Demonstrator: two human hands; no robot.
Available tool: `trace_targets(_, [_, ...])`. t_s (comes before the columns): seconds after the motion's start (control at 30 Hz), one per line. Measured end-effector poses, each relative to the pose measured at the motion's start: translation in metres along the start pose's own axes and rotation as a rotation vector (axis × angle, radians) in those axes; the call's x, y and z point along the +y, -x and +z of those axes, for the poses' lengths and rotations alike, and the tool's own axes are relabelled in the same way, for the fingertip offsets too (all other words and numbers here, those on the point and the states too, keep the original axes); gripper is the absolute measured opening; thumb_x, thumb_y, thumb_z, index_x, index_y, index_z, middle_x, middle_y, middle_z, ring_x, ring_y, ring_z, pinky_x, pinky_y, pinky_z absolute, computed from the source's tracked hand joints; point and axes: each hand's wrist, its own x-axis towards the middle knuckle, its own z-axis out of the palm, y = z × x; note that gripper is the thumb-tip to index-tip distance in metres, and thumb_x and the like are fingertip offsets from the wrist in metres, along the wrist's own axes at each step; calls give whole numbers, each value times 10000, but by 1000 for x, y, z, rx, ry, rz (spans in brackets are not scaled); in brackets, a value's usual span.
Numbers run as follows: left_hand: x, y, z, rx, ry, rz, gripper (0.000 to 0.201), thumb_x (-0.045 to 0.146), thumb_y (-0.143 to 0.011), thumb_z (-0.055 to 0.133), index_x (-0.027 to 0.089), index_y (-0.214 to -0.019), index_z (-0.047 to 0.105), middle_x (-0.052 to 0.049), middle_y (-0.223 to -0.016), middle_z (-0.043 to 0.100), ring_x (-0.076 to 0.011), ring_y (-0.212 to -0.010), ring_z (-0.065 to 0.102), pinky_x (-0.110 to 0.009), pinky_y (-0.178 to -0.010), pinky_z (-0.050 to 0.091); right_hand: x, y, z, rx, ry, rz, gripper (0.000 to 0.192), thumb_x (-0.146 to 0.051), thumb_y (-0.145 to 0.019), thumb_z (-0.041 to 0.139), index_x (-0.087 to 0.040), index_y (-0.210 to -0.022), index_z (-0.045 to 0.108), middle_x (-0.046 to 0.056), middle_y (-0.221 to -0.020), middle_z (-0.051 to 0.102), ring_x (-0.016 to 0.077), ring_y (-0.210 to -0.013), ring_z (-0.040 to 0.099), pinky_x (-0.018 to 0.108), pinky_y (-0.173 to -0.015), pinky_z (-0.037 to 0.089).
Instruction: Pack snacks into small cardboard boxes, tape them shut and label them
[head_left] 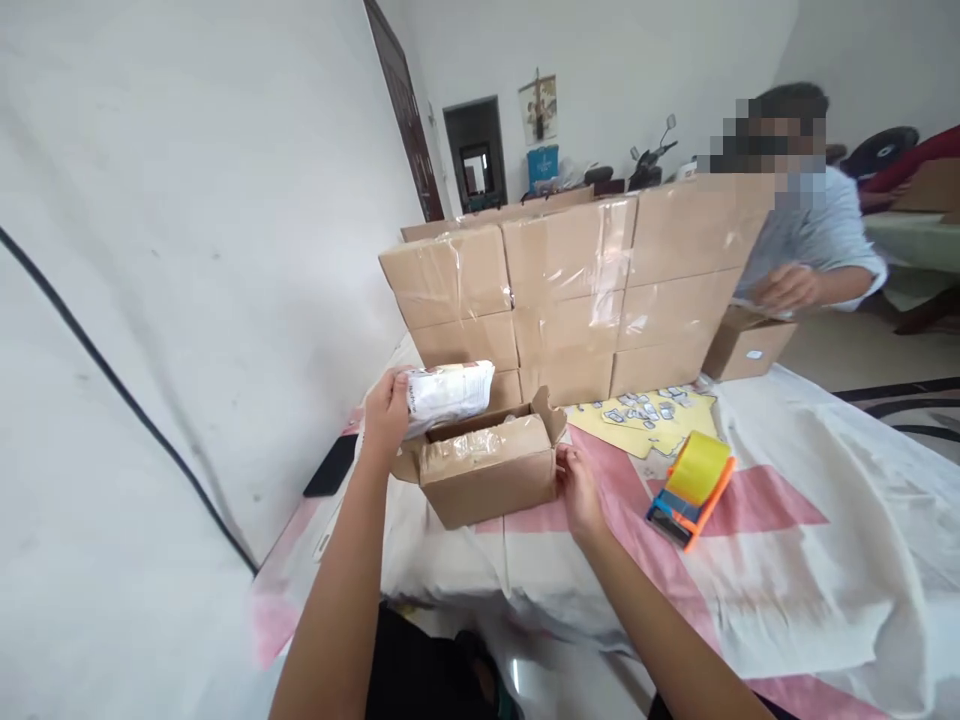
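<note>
A white printed plastic packet [450,390] is in my left hand [386,412], its fingers closed round the left end. It is held just above the back left of an open cardboard box [487,490]. The flaps at both ends of the box stand out, and shiny clear tape or film covers part of its top front. My right hand [579,490] grips the box at its right end, fingers curled by the flap. Further right, an orange tape dispenser [690,490] with a yellow roll lies on the cloth.
Behind the box stands a wall of taped cardboard boxes [570,290]. A yellow sheet with small stickers [645,415] lies before it. A dark phone [332,466] is at the left edge by the wall. At the right, a person [810,230] handles another small box [750,345].
</note>
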Motion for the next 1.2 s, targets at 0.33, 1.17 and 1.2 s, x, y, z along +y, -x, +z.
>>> trace_targets(0.33, [20, 17, 19, -279, 74, 9, 453, 471, -996, 369, 179, -1135, 686, -97, -1084, 731, -234, -954, 674, -333, -808, 527, -4, 6, 6, 25, 42, -71, 371, -550, -759, 715, -239, -916, 589, -34, -804, 637, 142, -643, 584, 238, -572, 415])
trace_targets(1.17, [67, 112, -6, -364, -526, 1226, 172, 32, -924, 587, 184, -854, 629, -5, -781, 698, -163, -848, 661, -328, -735, 441, -46, 53, -6, -184, 698, -982, 593, -267, -811, 542, -264, -1404, 541, 123, -1437, 565, 361, -1358, 506, 610, -1102, 412])
trace_targets(1.2, [69, 114, -5, -361, -502, 1233, 169, 31, -919, 598, 186, -865, 636, -4, -792, 711, -163, -866, 674, -328, -744, 451, -50, 56, -9, -182, 695, -1017, 576, -285, -808, 544, -267, -1383, 554, 124, -1415, 577, 367, -1344, 512, 616, -1089, 414])
